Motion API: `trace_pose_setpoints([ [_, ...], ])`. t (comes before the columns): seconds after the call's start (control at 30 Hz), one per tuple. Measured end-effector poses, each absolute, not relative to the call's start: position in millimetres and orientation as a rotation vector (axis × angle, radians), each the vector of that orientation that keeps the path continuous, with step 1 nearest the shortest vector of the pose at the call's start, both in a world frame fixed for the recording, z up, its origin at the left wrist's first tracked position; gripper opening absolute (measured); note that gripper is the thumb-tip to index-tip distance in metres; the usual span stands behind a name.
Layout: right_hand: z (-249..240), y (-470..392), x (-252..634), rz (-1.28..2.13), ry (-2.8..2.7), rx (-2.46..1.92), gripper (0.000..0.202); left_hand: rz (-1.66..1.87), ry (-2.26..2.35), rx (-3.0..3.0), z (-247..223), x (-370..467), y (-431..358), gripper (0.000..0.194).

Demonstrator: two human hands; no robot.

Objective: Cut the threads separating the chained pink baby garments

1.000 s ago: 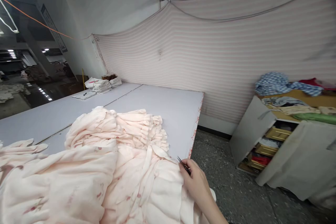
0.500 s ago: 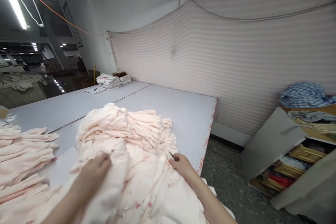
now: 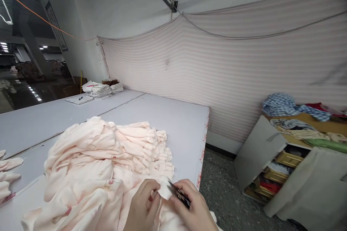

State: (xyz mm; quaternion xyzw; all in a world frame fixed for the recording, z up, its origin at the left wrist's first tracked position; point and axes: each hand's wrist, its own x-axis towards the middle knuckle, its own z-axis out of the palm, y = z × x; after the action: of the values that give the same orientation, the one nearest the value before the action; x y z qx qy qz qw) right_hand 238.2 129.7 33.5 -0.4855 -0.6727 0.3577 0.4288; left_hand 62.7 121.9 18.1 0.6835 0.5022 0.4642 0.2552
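My left hand [image 3: 145, 204] pinches the edge of a pale pink garment [image 3: 164, 188] near the bottom centre. Close against that cloth, my right hand [image 3: 193, 204] holds black thread snips [image 3: 181, 195], their tips at the pinched edge. Both hands are close together, over more of the soft cloth. To their left and behind them, a heap of pale pink garments [image 3: 81, 151] lies on the table, gathered cuffs or frills toward the right. Whether the snips' blades are apart I cannot tell.
The grey-white table [image 3: 173, 110] ends at a taped right edge [image 3: 202, 151]. More pink pieces [image 3: 8, 177] lie at far left. Stacked white cloths [image 3: 99, 90] stand at the back. A cabinet [image 3: 257, 151] with drawers is at right; a striped sheet [image 3: 217, 68] hangs behind.
My left hand has moved right, beside my right hand, and now pinches a cloth edge. My right hand has brought the snips to it. The view has turned to the right.
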Motion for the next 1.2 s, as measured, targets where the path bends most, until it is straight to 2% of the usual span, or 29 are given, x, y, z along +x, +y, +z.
trace_pose_setpoints([
  [0.2,49,109,254,0.770,-1.993,-1.284,0.030,1.332,1.353,1.719,11,66,113,0.017],
  [0.4,49,107,245,0.677,-1.975,-1.350,0.029,1.335,1.387,1.735,25,68,107,0.018],
  [0.57,47,108,247,0.803,-1.890,-1.318,0.030,1.376,1.324,1.620,28,67,105,0.022],
  [0.83,44,112,236,0.873,-1.867,-1.255,0.029,1.441,0.879,0.676,20,81,106,0.033],
  [1.2,48,110,241,0.817,-1.863,-1.242,0.026,1.408,0.983,0.598,27,88,99,0.039],
])
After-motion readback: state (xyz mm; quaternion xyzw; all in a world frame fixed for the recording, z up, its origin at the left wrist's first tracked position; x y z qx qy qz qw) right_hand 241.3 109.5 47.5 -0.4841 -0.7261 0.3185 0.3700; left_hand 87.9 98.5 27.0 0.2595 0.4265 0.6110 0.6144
